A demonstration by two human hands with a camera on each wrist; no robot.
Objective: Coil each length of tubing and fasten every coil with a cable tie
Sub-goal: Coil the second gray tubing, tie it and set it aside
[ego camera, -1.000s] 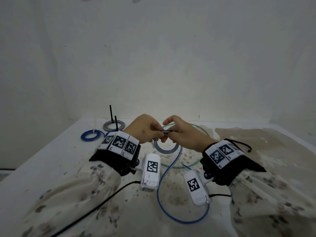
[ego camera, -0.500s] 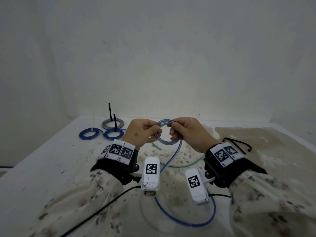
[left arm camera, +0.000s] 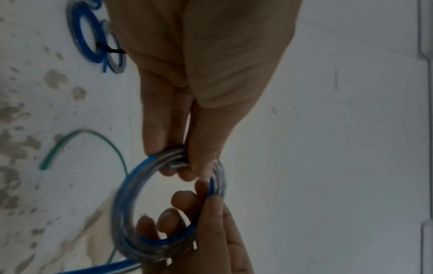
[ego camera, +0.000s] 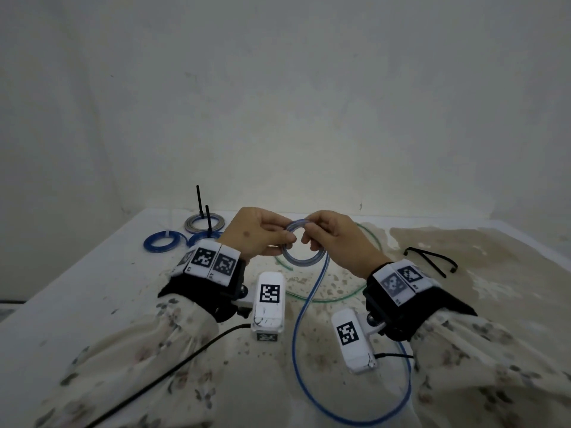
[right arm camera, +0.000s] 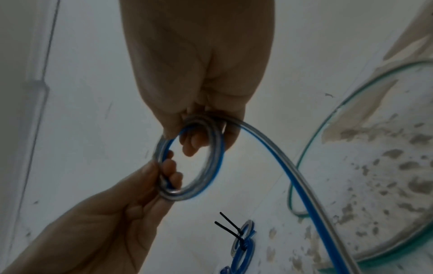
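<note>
Both hands hold a small coil of clear, blue-striped tubing (ego camera: 301,261) upright above the table. My left hand (ego camera: 279,242) pinches the coil's left side between thumb and fingers (left arm camera: 164,148). My right hand (ego camera: 312,234) grips the top right of the coil (right arm camera: 214,157), with fingertips (right arm camera: 191,146) curled through the ring. The uncoiled tail (ego camera: 298,329) drops from the coil and loops over the table toward me (right arm camera: 293,178). Loose black cable ties (ego camera: 431,261) lie to the right of my right wrist.
Three tied coils lie at the back left: a blue one (ego camera: 160,241), a grey one (ego camera: 200,223) and a second blue one (ego camera: 197,240), two with black tie tails upright. A loose green tube (ego camera: 324,299) curves under my hands on the stained table (ego camera: 92,304). A wall stands close behind.
The coil has come up from hanging below my fingers to stand between both hands. Both hands have moved slightly apart, and the tail's loop on the table has shifted.
</note>
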